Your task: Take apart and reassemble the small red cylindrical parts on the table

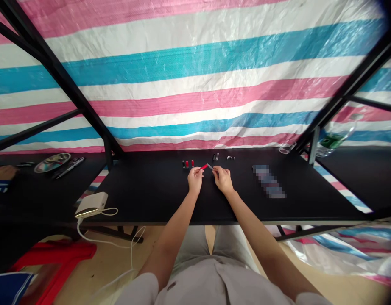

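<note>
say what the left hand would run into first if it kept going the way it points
Probably the grey piece pinched by the right hand: the left hand aims its red piece straight at it, tips nearly touching. Depth is hard to judge.

Black table [157, 195]; pink-blue-white striped tarp [195, 84]

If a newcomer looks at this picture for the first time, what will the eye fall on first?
First the pink, blue and white striped tarp filling the background behind the black table. Then, at the table's middle, the left hand pinches a small red piece and the right hand a small grey piece. A white box with a cable lies at the table's near left corner.
</note>
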The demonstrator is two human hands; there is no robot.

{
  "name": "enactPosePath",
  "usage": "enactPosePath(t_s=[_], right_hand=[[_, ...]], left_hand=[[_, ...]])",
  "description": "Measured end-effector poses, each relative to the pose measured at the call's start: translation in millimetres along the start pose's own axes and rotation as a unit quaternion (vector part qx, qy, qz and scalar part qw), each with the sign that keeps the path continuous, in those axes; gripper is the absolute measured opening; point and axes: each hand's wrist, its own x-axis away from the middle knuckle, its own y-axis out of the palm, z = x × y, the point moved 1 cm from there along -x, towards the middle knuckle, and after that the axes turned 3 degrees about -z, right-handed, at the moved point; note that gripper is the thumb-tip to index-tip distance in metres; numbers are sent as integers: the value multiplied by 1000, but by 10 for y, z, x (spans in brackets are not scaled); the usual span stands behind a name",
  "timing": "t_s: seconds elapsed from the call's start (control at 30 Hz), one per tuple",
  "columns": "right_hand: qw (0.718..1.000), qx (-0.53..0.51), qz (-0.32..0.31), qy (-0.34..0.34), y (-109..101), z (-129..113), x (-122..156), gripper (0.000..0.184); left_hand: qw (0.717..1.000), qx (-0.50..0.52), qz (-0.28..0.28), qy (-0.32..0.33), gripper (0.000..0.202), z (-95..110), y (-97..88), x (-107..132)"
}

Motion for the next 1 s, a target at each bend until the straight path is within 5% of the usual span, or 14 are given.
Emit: enactPosePath(t_s=[0.4,0.63,0.8,1.0], right_hand=[[998,35,-44,2,35,28,2,32],[999,38,-35,-8,18,10,12,33],[999,35,-22,-18,-4,-1,13,34],[999,38,-11,-17,-22,-12,14,34]], left_hand=[[998,-55,15,23,29,16,-23,6],[976,-168,-106,89,54,125,27,96],[971,-184,-123,91,66,94,37,93],[966,-197,-125,115,57,38,38,80]])
